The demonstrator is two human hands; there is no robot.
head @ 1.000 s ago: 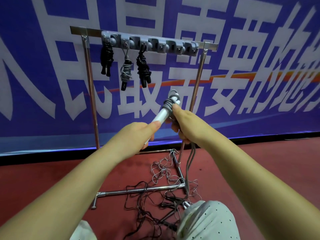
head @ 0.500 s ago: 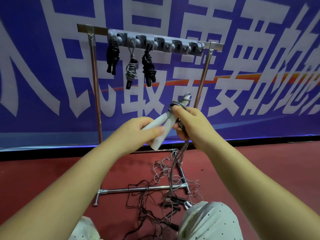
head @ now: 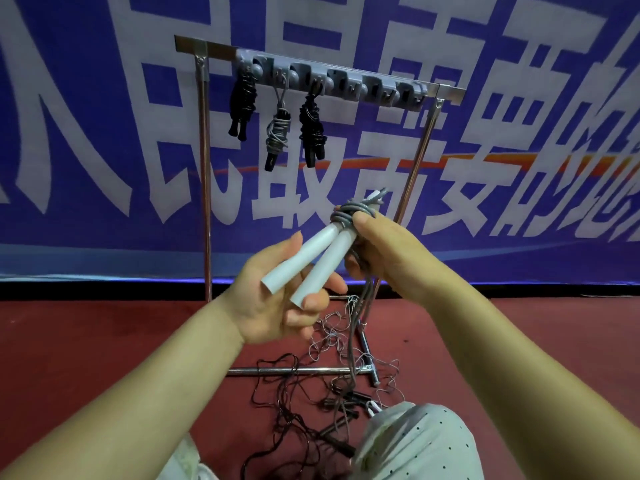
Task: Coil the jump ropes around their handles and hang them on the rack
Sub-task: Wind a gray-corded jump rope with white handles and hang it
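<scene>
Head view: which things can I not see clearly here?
- Left hand: grip on the white handles is partly hidden by them.
- Grey cord: lower run passes behind the right hand.
- Floor ropes: tangled, count unclear; a knee covers some.

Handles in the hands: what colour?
White handles, wrapped by grey rope; head view.

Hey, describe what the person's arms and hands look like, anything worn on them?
Both forearms are bare, with no sleeves in view. The left hand and right hand wear no gloves, and no rings, watch or bracelet are visible.
</scene>
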